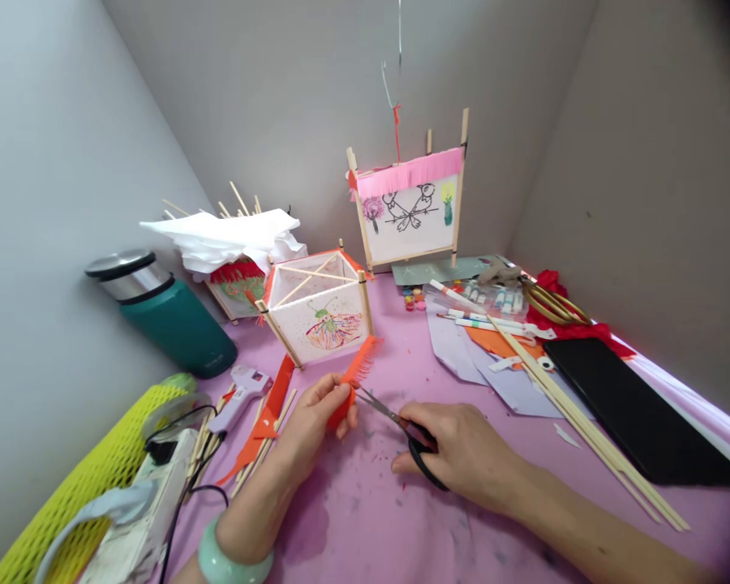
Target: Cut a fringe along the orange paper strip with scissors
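Pink surface (pixel 365 519) | on it: teal bottle (pixel 173 320) | glue gun (pixel 238 399) | power strip (pixel 149 507) | wooden sticks (pixel 586 425) | black slab (pixel 636 410)

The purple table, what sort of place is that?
Probably a craft corner: it has a pale purple plastic glue gun, black-handled metal scissors and a wood-framed white paper lantern.

The head view is the single camera position. It is worn at head height, above the near side of the tabletop (pixel 353 527), and faces forward and down. The left hand (pixel 319 414) and right hand (pixel 468 446) lie at close range, slightly below frame center. The rear wall (pixel 304 89) closes the far field; side walls bound the left and right. Dark shading occupies the upper-right and lower-right corners of the frame.
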Motion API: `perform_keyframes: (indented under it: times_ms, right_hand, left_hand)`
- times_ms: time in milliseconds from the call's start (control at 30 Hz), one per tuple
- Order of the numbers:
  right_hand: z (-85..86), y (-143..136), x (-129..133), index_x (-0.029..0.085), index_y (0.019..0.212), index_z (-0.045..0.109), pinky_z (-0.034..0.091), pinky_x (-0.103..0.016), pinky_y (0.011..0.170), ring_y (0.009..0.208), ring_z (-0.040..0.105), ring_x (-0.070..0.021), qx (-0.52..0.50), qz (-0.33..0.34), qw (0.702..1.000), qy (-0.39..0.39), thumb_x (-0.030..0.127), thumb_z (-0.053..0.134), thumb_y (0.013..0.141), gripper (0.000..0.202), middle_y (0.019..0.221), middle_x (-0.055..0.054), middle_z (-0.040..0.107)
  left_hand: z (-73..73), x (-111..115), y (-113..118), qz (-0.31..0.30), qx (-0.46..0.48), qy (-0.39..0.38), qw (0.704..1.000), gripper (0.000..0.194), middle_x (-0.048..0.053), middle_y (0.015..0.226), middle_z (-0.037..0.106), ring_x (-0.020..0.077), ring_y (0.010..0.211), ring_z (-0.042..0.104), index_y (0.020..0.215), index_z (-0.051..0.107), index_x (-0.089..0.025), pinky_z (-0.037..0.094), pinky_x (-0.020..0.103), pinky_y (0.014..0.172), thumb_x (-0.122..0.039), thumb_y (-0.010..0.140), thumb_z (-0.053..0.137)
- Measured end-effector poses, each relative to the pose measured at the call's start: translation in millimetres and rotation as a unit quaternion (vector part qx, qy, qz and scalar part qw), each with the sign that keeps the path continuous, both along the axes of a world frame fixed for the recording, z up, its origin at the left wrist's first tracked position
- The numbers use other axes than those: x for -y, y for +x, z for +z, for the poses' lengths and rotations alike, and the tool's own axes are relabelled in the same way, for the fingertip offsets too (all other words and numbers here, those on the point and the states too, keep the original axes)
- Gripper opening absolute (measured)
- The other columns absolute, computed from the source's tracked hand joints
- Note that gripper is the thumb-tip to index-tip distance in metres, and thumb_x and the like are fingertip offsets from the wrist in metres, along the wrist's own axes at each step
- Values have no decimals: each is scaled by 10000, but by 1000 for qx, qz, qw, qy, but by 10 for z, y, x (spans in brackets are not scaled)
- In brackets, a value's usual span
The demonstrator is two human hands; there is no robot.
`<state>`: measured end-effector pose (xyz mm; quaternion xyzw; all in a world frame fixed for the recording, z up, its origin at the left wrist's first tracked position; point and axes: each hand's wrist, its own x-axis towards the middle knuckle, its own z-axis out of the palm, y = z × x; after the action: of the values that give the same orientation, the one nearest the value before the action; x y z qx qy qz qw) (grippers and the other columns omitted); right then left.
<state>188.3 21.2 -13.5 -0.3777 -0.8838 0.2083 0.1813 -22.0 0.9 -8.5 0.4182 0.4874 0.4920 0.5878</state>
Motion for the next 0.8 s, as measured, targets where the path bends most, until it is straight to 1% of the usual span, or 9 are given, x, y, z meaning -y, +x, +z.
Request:
perform_keyframes:
  times_ms: [133,167,233,333,433,533,633,700,800]
  right_hand:
    - [-18,57,-21,216,754,584,274,-237,531,569,519,-122,24,68,997,32,521,675,714,321,648,40,600]
    - [-24,63,-24,214,754,583,277,-238,534,567,514,-122,24,78,996,35,531,666,719,330,647,38,597]
    - [-39,60,-25,210,772,578,284,-233,537,564,500,-119,8,77,996,35,509,656,741,311,655,35,591]
    - [-57,24,-25,198,795,567,297,-221,540,560,468,-113,-34,39,998,26,450,648,770,266,661,35,567]
    - [-65,-14,-30,194,809,565,311,-217,542,557,439,-109,-73,-8,997,7,453,626,790,267,651,39,537]
    - [-71,-29,-40,203,884,562,331,-215,543,559,434,-110,-124,-50,991,-21,472,619,791,290,652,46,520]
    - [-85,-19,-54,211,929,547,347,-214,536,550,428,-113,-177,-93,979,-44,499,609,786,328,631,52,493]
    - [-99,-6,-67,212,939,544,353,-218,533,543,424,-115,-200,-114,972,-44,511,594,790,337,622,50,484]
    - [-131,13,-96,214,946,546,357,-220,531,538,430,-117,-222,-122,967,-36,508,574,800,330,615,49,486]
  left_hand:
    - [-13,-21,-19,25,-7,-4,1000,228,-32,575,566,60,406,409,762,494,-169,320,197,443,-380,802,572]
    - [-14,-25,-21,26,-10,-4,1000,231,-32,580,565,60,407,412,752,492,-168,325,199,445,-380,803,569]
    - [-12,-28,-22,25,-19,-1,1000,235,-30,583,567,62,411,418,738,492,-168,333,202,452,-381,808,561]
    - [1,-26,-18,21,-39,5,999,245,-12,602,594,77,442,443,738,501,-167,349,210,479,-394,818,545]
    - [26,-22,-11,24,-136,35,990,254,2,632,587,107,533,491,754,542,-153,370,224,535,-396,828,526]
    - [50,-11,0,21,-236,77,969,238,-8,627,551,127,608,502,741,581,-148,370,230,576,-365,824,531]
    - [43,11,13,16,-286,103,952,218,-7,639,557,133,605,495,723,591,-156,367,234,575,-340,822,530]
    - [10,25,11,21,-330,127,935,181,3,656,583,147,615,508,776,617,-165,377,247,587,-321,818,534]
    - [-56,23,-17,49,-407,174,895,167,47,788,638,196,733,543,884,645,-182,405,305,690,-290,804,545]
